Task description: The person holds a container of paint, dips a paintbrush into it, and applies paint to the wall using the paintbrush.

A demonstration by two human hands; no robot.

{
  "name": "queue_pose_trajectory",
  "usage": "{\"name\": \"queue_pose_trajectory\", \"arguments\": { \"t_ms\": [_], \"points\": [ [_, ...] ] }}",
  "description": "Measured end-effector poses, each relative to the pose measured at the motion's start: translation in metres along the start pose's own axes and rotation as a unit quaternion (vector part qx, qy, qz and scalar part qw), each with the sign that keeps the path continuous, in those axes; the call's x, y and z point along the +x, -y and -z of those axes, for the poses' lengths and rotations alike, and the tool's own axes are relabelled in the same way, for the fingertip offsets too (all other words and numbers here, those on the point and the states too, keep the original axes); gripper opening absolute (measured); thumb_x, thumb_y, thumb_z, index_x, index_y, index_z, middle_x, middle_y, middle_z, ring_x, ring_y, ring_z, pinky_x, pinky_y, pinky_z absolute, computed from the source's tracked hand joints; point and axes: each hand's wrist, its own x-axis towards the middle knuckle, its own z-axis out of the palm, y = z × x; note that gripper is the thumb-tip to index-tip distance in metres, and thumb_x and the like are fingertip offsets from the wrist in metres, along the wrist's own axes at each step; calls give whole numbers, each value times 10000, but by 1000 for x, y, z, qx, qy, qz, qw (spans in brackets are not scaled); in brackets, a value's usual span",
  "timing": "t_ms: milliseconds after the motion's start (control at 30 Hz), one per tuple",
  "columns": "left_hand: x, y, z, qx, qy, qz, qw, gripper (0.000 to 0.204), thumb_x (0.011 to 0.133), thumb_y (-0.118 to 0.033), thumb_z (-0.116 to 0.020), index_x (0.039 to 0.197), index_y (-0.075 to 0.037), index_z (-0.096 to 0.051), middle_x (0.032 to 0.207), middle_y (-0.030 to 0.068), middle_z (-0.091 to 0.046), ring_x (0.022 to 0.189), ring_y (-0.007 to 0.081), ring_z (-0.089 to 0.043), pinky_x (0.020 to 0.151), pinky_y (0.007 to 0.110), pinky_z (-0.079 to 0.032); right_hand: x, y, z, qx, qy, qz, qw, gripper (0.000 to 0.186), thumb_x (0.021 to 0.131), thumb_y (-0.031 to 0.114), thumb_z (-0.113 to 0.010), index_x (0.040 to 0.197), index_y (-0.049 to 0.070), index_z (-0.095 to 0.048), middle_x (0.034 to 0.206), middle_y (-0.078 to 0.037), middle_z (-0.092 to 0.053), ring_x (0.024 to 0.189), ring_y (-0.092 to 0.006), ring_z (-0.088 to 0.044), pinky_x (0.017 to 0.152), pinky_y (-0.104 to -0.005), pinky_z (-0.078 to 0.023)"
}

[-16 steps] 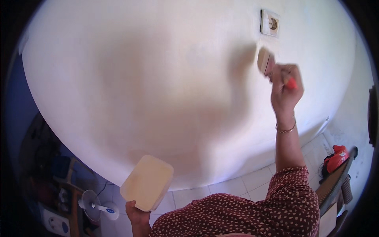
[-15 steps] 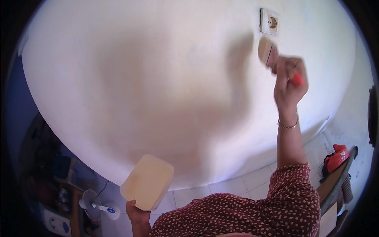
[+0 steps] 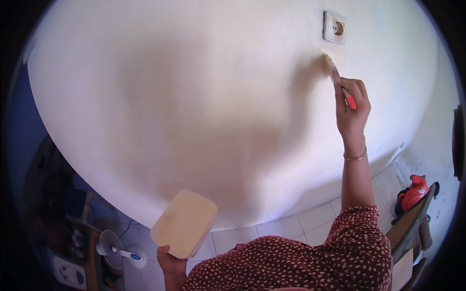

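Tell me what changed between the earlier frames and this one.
The right hand turned the paintbrush: its broad face showed before, now it is edge-on, bristles at the wall just under the socket. The left hand kept hold of the cream plastic tub, which barely shifted. The fan stayed put.

The person wears a dark red top dotted with small pale spots, its sleeve short, and a thin gold bracelet on the right wrist.
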Motion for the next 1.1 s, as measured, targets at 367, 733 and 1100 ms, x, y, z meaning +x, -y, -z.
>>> {"name": "queue_pose_trajectory", "arguments": {
  "t_ms": [367,733,1100],
  "points": [
    [7,-4,2,14,23,-22,999,748,761,-267,-599,1421,15,-388,1348,170,-540,1228,324,-553,1013,490,-486,11,-25,-2,104,20,53,993,138,820,-110,-662,915,-10,-668,1086,-119,-674,972,-197,-657,855,-284,-524],
    [4,1,8,1,-9,-19,1000,751,738,-222,-599,1416,24,-389,1348,173,-542,1228,336,-552,1016,499,-480,30,-98,22,-2,-134,-29,991,67,875,25,-716,929,-8,-693,1048,-71,-703,945,-142,-653,850,-265,-526],
    [8,7,9,-22,1,-31,999,767,731,-228,-615,1421,18,-386,1350,177,-539,1233,340,-548,1023,498,-479,-38,34,-20,83,32,102,991,176,779,-114,-723,902,5,-679,987,-153,-692,916,-246,-683,796,-314,-545]
  ]
}}
